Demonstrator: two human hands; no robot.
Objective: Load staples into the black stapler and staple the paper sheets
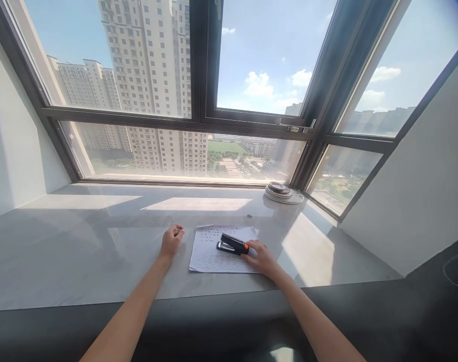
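Observation:
A black stapler [232, 243] with an orange part lies over written sheets of paper [209, 259], its jaws pointing left and parted. My right hand [259, 257] is closed round the stapler's right end. To the left of the paper, my left hand [172, 241] is held in a pinch just above the sill; a thin, small thing sticks up from its fingertips, too small to name. Beyond the paper a small dark strip, perhaps staples [249, 216], lies on the sill.
The pale stone sill [81, 251] runs along below dark-framed windows. Near the window corner at the back right sits a stack of round plates or mats [283, 195]. White walls [417, 166] close in on both sides.

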